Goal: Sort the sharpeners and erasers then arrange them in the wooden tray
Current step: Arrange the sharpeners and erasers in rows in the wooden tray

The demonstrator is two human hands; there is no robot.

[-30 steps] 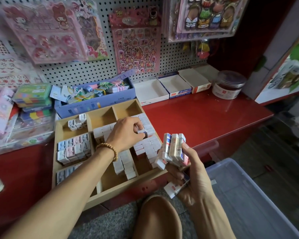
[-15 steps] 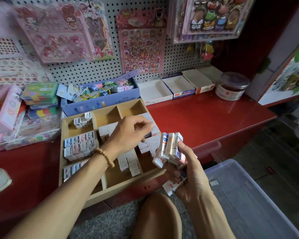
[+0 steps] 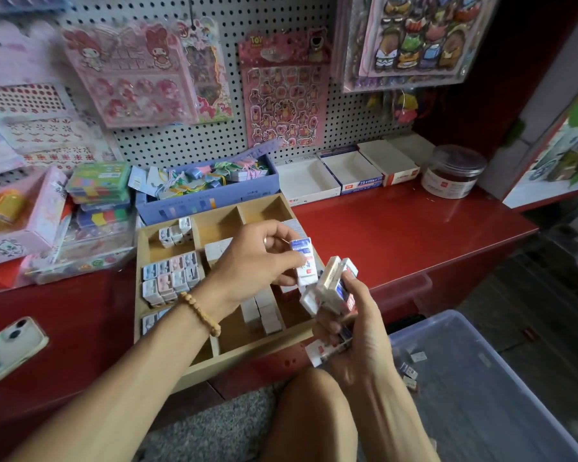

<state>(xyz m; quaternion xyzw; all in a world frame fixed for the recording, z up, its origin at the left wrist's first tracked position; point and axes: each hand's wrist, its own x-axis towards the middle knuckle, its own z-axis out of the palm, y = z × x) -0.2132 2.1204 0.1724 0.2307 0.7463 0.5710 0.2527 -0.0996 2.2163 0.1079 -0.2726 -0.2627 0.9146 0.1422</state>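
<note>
While the left hand [image 3: 257, 258] is pinching one wrapped eraser [image 3: 303, 261] between thumb and curled fingertips just above the wooden tray [image 3: 234, 358], the right hand [image 3: 351, 315] at 4 o'clock of it is gripping a fanned stack of erasers [image 3: 331, 288], fingers wrapped tightly round them. To my eye the single eraser wants turning label-up and squaring against the white rows [image 3: 261, 311] already filling the tray's middle, with the stack kept level so nothing is slipping out. Sharpeners [image 3: 171, 275] are sitting in the compartments toward 9 o'clock. A red counter [image 3: 397, 235] is carrying the tray; a phone [image 3: 10, 345] is lying at 8 o'clock, a pegboard [image 3: 347, 118] of stickers is hanging at 12 o'clock, and a clear bin [image 3: 481, 378] is standing at 4 o'clock.
</note>
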